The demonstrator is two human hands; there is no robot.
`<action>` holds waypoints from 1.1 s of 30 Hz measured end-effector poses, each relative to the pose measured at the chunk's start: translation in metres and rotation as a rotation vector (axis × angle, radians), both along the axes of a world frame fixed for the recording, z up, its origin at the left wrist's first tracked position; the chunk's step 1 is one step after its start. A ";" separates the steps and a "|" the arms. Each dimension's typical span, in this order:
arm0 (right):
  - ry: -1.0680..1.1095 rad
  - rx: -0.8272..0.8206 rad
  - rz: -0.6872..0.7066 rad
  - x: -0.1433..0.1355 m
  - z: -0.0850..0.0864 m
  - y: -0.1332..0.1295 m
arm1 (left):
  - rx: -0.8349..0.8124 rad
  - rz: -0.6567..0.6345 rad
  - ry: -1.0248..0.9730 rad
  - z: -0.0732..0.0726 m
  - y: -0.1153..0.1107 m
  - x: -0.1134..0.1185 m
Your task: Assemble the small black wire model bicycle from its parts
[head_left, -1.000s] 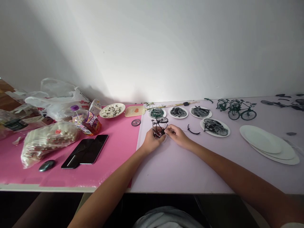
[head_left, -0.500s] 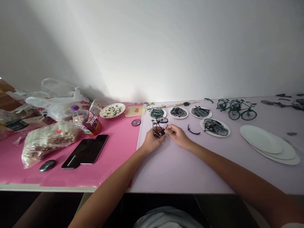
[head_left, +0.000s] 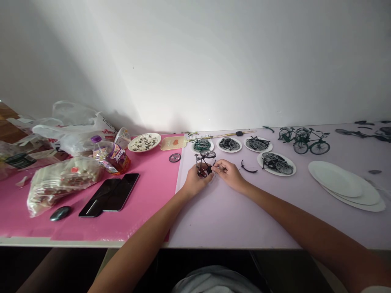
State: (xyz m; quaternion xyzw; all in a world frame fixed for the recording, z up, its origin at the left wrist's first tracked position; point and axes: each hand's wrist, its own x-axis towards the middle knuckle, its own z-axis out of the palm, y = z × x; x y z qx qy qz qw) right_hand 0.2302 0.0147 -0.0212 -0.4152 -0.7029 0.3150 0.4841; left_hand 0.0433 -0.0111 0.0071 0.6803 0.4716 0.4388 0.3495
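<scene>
A small black model bicycle, partly built, stands on the pale purple table between my hands. My left hand grips its lower frame from the left. My right hand pinches at the bicycle's right side with thumb and forefinger; whether a tiny part is between them I cannot tell. A loose black wheel lies on the pink mat to the left. A curved black mudguard lies just right of my right hand.
Several small white plates of bicycle parts sit behind my hands. Finished green model bicycles stand at the back right, stacked empty plates lie right. On the pink mat: two phones, a bottle, food bags, a bowl.
Almost nothing differs. My right hand's fingers have shifted slightly at the bicycle's right side; the left hand holds still.
</scene>
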 end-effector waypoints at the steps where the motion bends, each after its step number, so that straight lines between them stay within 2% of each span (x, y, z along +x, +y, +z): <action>1: 0.003 -0.001 0.002 0.000 0.000 0.000 | -0.002 -0.002 0.000 0.000 0.000 0.000; 25: -0.053 0.028 0.027 0.001 0.002 -0.003 | 0.012 0.001 0.019 0.002 -0.001 0.000; 33: 0.017 -0.031 0.116 0.001 0.010 -0.013 | 0.010 -0.003 0.033 0.000 0.002 0.000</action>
